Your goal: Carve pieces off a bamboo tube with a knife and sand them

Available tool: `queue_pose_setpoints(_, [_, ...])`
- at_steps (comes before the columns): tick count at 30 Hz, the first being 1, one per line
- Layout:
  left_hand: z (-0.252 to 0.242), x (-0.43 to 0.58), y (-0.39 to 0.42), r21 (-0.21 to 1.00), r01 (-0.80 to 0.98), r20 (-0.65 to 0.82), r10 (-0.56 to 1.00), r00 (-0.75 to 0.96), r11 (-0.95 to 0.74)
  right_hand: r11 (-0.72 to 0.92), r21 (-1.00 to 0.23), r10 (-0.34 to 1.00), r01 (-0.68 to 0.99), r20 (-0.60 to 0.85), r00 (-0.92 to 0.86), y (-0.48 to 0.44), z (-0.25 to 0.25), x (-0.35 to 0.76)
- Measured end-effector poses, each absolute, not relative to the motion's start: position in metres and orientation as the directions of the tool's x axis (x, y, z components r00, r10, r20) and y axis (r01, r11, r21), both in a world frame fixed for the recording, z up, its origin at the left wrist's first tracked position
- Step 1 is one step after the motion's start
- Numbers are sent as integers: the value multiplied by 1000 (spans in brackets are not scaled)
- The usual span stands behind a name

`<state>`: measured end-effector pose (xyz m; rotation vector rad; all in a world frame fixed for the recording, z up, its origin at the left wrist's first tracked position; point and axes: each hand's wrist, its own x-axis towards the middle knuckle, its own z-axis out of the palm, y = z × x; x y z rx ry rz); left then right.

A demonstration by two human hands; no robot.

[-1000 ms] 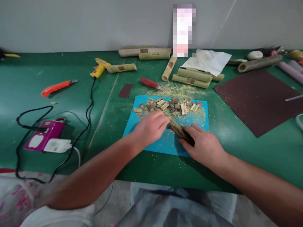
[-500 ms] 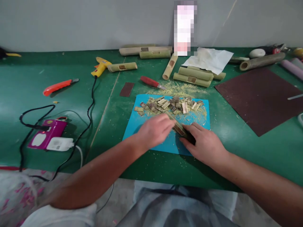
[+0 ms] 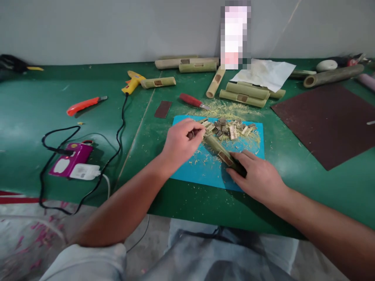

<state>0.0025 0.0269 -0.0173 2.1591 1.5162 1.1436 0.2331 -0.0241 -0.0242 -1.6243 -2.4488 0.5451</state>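
Observation:
My right hand [image 3: 258,171] grips the near end of a green bamboo tube [image 3: 218,148], which has a rectangular opening cut in its side. The tube slants over a blue sheet [image 3: 199,171]. My left hand [image 3: 183,138] is pinched closed just beyond the tube's far left end, beside a heap of bamboo chips and shavings [image 3: 224,130]. What lies between its fingertips, if anything, is too small to make out. Behind the blue sheet, a red-handled knife [image 3: 191,100] rests among pale shavings, near a small brown piece of sandpaper [image 3: 163,109].
Several cut bamboo tubes [image 3: 243,97] lie at the back by a white paper [image 3: 266,72]. To the left are a yellow glue gun [image 3: 133,82], an orange utility knife [image 3: 84,106] and a purple power strip [image 3: 70,158] with cables. A large brown sheet [image 3: 328,125] lies right.
My left hand has moved from the tube's far end up and left to the chips, uncovering more of the tube. My right hand keeps its hold. The view has shifted slightly left.

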Motion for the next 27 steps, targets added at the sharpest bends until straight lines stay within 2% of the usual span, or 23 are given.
queue_pose_setpoints(4, [-6,-28,50,556,773,418,907,55,-304,345,-362,915,866,-77,-396,-24,-24,234])
queue_pose_setpoints(7, [0,-61,73,506,855,398,910,-118,-110,348,-352,916,869,-69,-395,-25,-24,235])
queue_pose_setpoints(9, [0,-82,88,408,910,316,923,-220,77,350,-341,920,872,-50,-389,-25,-24,235])
queue_pose_setpoints(11, [-3,-96,99,285,936,169,951,-261,206,355,-332,924,874,-20,-382,-25,-24,236])
queue_pose_setpoints(14, [-11,-104,105,172,953,51,964,-261,249,365,-348,923,864,11,-386,-25,-25,237])
queue_pose_setpoints(16, [-15,-104,105,195,951,49,966,-252,238,369,-371,920,852,16,-392,-24,-24,237])
queue_pose_setpoints(22, [-21,-108,109,431,863,9,955,-296,263,369,-389,921,844,30,-389,-23,-23,238])
queue_pose_setpoints(27, [-23,-114,113,468,846,55,947,-317,256,382,-417,921,825,93,-379,-22,-22,240])
